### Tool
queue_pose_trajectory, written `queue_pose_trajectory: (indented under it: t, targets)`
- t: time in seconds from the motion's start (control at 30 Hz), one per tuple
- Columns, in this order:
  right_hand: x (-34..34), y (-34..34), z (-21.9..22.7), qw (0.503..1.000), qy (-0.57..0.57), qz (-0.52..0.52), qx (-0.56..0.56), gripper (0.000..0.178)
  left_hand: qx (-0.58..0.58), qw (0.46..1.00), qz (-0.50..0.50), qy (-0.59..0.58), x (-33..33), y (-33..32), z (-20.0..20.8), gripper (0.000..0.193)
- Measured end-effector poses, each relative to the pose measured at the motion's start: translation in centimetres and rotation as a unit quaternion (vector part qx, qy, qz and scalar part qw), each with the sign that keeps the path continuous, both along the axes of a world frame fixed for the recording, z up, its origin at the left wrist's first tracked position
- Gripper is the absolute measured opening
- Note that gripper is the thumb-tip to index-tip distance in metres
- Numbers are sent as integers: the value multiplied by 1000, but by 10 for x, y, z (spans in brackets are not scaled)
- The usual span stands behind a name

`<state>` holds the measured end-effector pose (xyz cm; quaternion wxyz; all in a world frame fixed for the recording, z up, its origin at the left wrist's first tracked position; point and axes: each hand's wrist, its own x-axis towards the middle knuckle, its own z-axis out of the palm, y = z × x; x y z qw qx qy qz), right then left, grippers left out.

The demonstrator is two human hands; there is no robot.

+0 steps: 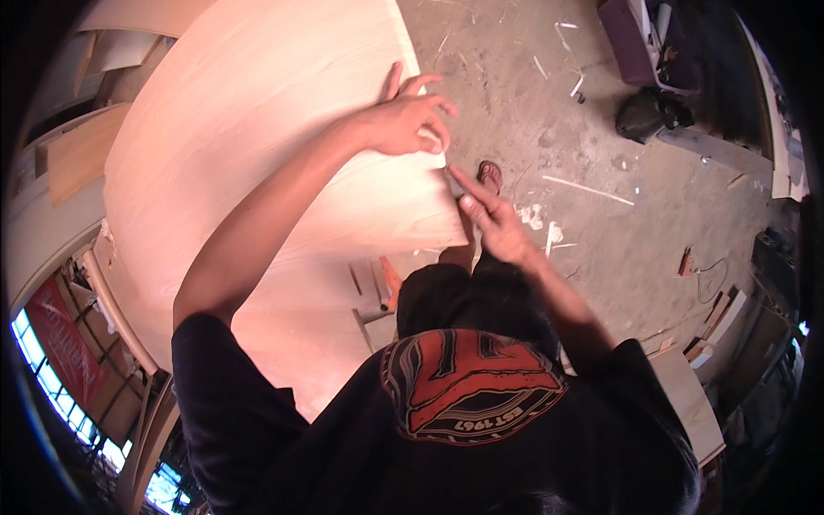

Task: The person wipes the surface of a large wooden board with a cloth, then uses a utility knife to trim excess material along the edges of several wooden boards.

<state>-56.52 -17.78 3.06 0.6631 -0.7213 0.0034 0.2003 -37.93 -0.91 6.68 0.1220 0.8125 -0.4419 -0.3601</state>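
Observation:
A large pale wooden panel lies in front of me, its right edge running down to a corner by my knees. Over that edge is my left hand, thumb and forefinger brought together and the other fingers raised. A short, thin pale strip shows just below its fingertips, at the panel edge. My right hand is closer to the corner, its forefinger stretched along the edge and its thumb pressed inward. Something small and dark sits between them, too hidden to name.
Loose pale strips and scraps lie on the concrete floor. At the far right stand a purple bin and a black bag. A corded tool rests on the floor to the right. Boards lean nearby.

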Motion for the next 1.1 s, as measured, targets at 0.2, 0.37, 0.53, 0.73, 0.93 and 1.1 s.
queue_pose_trajectory:
  t: [0.2,0.37,0.53,0.73,0.93,1.1]
  targets:
    - [-10,33,-14,995,9,-94,18,48,23,999,-20,34,-1,-1,0,16]
    - [-4,43,-11,991,24,-135,10,49,-139,974,112,-139,38,21,-34,40]
    - [-5,39,-15,993,12,-111,32,48,-52,863,347,-364,75,27,-56,61]
    - [-9,48,-21,989,-2,-145,33,48,-47,834,394,-383,66,24,-55,61]
    - [5,56,-27,986,18,-155,55,48,-52,829,404,-384,66,28,-53,59]
    - [6,50,-30,986,-6,-149,71,49,-44,836,399,-374,66,29,-51,60]
